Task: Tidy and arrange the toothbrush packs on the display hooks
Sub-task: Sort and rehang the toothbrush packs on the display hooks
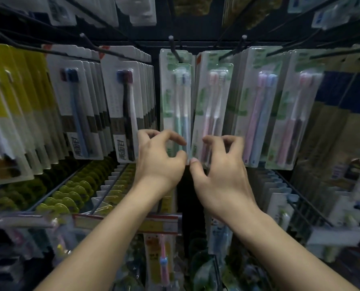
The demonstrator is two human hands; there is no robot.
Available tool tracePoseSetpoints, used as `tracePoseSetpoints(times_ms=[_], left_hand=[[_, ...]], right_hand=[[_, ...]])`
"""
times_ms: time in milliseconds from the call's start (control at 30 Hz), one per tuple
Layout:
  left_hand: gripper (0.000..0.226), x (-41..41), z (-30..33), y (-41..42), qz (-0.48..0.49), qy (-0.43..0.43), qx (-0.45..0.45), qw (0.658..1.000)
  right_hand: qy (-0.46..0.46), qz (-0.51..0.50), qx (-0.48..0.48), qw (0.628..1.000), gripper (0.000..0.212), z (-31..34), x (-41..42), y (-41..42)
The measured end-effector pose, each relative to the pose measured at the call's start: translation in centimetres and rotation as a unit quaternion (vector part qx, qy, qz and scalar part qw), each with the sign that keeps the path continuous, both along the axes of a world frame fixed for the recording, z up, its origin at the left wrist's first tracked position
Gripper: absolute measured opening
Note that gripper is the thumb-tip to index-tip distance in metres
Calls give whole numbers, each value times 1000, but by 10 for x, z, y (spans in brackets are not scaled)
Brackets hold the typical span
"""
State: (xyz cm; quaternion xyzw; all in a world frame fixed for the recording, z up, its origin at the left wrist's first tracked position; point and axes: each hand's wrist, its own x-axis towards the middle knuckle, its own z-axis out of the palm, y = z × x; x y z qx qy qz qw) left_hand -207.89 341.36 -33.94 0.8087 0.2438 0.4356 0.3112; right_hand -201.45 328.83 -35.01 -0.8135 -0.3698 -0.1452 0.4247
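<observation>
Gripping the lower end of the clear plastic blister pack with a green and a blue toothbrush (178, 101) with the left hand (160, 158), fingers curled over its left edge and thumb closing in at its bottom right corner. Pinching the bottom of the neighbouring clear pack with two pale pink toothbrushes (213, 106) with the right hand (219, 171), fingers bent over the front, thumb tip pressing at the lower left corner. Hanging side by side, each front pack on its own black metal display hook (176, 50), bottom edges nearly touching where the two thumbs are meeting. Crowding in on the left, glossy white card packs with dark-bristled brushes (126, 106), just beside the green pack with only a thin dark gap between. Pressing close on the right, a clear pack with a lilac and a blue brush (259, 110), its edge just beside the right fingers. Leaving open room only below the packs, where both bare forearms are reaching up over a lower row of yellow-green rounded card tops (69, 192) and a red and yellow price strip (162, 224). Blurring at the far edges, so finer print cannot be told.
</observation>
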Motion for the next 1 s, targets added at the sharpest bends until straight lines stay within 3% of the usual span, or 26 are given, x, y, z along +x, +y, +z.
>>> tracePoseSetpoints(times_ms=[200, 300, 433, 567, 700, 900, 1000], left_hand=[[42, -6, -8, -3, -14, -87, 45, 995], [56, -11, -6, -7, -45, -141, -1, 989], [46, -13, -3, -8, -87, -160, -109, 977], [38, -18, -5, -1, -76, -173, -139, 972], [39, -26, -5, -4, -92, -210, -131, 965], [14, -29, -7, -5, -81, -248, -139, 955], [33, -32, -9, -7, -75, -228, -106, 965]], right_hand=[[30, 17, 76, 996, 41, 1, -5, -2], [101, 31, 147, 983, 50, 4, -6, -2], [184, 42, 194, 963, 52, 5, -6, -1], [220, 39, 204, 953, 46, 5, -2, -3], [214, 44, 209, 953, 42, 4, -1, -6], [185, 35, 208, 960, 45, 2, 0, -7], [146, 8, 185, 972, 49, 1, 2, -9]])
